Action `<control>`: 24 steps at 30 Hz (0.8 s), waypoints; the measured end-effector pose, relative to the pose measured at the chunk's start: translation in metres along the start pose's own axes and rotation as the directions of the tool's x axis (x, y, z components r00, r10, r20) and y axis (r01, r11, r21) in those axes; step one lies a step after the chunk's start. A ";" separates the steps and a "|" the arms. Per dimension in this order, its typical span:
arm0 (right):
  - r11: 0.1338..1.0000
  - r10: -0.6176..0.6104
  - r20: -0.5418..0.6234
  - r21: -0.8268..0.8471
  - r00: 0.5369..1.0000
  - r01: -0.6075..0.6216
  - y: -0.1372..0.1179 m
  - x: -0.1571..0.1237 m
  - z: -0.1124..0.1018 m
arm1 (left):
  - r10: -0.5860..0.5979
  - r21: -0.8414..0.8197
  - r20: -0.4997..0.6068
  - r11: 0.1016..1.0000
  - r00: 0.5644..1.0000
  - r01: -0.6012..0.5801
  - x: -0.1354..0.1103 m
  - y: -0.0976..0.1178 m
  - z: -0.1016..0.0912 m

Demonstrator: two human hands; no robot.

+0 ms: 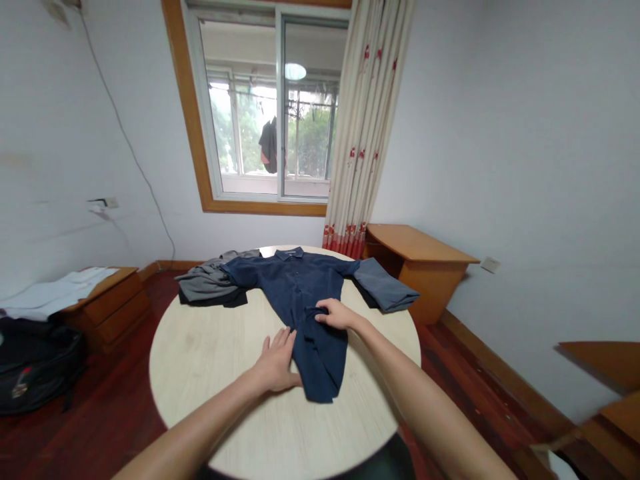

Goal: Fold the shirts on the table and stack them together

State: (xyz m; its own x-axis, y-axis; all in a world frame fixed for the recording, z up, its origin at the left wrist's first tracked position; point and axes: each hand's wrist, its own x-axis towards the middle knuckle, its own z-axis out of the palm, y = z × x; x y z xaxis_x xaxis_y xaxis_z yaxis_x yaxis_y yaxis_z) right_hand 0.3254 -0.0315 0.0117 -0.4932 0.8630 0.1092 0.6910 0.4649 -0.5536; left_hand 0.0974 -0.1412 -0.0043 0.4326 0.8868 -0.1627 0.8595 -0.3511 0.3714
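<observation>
A dark navy collared shirt [295,280] lies across a round pale table [200,360], its collar at the far edge and its lower part bunched and narrowed toward me. My right hand [334,315] pinches a gathered fold of the shirt near its lower middle. At the shirt's left edge my left hand [277,360] rests with fingers stretched out, fingertips touching the cloth and the palm over the tabletop. The shirt's sleeves reach out to both sides, toward other garments.
Crumpled grey clothing [207,280] lies at the table's far left, with black cloth under it. Folded grey-blue trousers [383,287] lie at the far right. Beyond stand a wooden desk [420,243] and a curtain [367,120]. A black backpack [40,367] sits at left.
</observation>
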 end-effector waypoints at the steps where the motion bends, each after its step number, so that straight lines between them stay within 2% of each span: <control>1: 0.994 0.009 -0.040 0.108 0.999 -0.005 0.000 -0.004 -0.004 | -0.024 -0.014 -0.016 1.000 1.000 0.024 0.000 0.004 0.003; 4: 0.895 0.102 -0.125 0.444 0.987 -0.036 0.000 -0.017 -0.017 | -0.060 -0.082 -0.069 0.995 0.996 0.054 0.001 0.018 0.011; 6: 0.811 0.141 -0.180 0.585 0.974 -0.009 0.001 -0.026 -0.022 | -0.054 -0.098 -0.089 0.994 0.995 0.046 0.004 0.027 0.016; 10: 0.738 0.193 -0.313 0.671 0.930 0.073 0.005 -0.044 -0.022 | -0.041 -0.046 -0.191 0.998 0.981 0.033 0.013 0.034 0.025; 13: 0.743 0.258 -0.442 0.659 0.859 0.116 0.017 -0.059 -0.022 | 0.029 -0.174 -0.333 0.980 0.943 -0.092 0.021 0.020 0.020; 14: 0.743 0.283 -0.474 0.658 0.834 0.122 0.022 -0.065 -0.022 | 0.040 -0.269 -0.393 0.950 0.919 -0.157 0.022 0.012 0.015; 16: 0.728 0.326 -0.502 0.674 0.801 0.125 0.033 -0.079 -0.023 | -0.017 -0.463 -0.535 0.842 0.845 -0.276 0.023 -0.007 -0.002; 18: 0.701 0.355 -0.488 0.703 0.797 0.118 0.043 -0.096 -0.020 | -0.146 -0.580 -0.655 0.726 0.741 -0.370 0.017 -0.026 -0.023; 20: 0.690 0.356 -0.461 0.717 0.813 0.104 0.049 -0.114 -0.014 | -0.228 -0.609 -0.723 0.655 0.652 -0.447 0.004 -0.040 -0.044; 22: 0.712 0.315 -0.433 0.696 0.844 0.092 0.050 -0.129 -0.006 | -0.246 -0.574 -0.780 0.647 0.575 -0.502 -0.013 -0.048 -0.063; 24: 0.761 0.252 -0.404 0.644 0.879 0.078 0.049 -0.139 -0.001 | -0.208 -0.481 -0.836 0.723 0.507 -0.496 -0.031 -0.051 -0.076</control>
State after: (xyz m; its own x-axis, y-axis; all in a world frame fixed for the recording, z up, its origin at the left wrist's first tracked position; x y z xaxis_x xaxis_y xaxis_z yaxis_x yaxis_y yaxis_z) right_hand 0.4287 -0.1279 -0.0296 -0.0458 0.9559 0.2900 0.1472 0.2936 -0.9445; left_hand 0.0193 -0.1281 0.0515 -0.1871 0.7741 0.6048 0.2758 -0.5495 0.7887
